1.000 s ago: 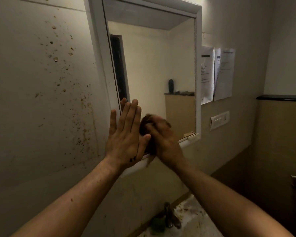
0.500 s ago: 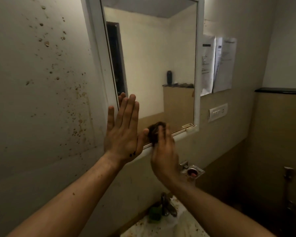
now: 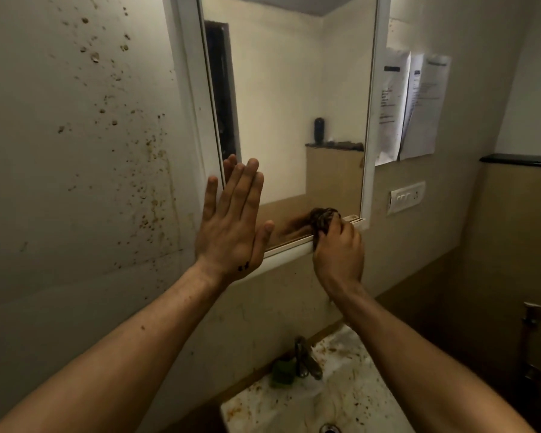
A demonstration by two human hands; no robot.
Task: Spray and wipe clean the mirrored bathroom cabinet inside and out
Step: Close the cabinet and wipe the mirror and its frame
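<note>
step: wiping bottom edge of mirrored cabinet door (image 3: 294, 104), lower right | left hand (image 3: 231, 226): flat, fingers straight, bracing door | right hand (image 3: 338, 254): clenched round dark cloth (image 3: 322, 218) | next: probably needs opening, inside undone

**Hidden and unresolved regions at the mirrored cabinet**

The mirrored cabinet (image 3: 370, 120) is cut off by the upper edge, so its top rail is out of sight. The cloth (image 3: 322, 217) is a dark wad, largely buried under the right hand (image 3: 339, 256), whose fingers (image 3: 345, 229) curl round it; its weave and true colour cannot be told. The left hand (image 3: 231, 223) lies flat, its palm hidden against the cabinet's face. Print on the papers (image 3: 419, 104) is too small to read. The small dark object (image 3: 318, 129) in the reflection cannot be identified. Below, the sink (image 3: 350, 389) runs off the lower edge, the tap (image 3: 305, 357) is blurred, and the green object (image 3: 281, 371) beside it is unclear. Both forearms (image 3: 138, 354) leave at the bottom corners.
</note>
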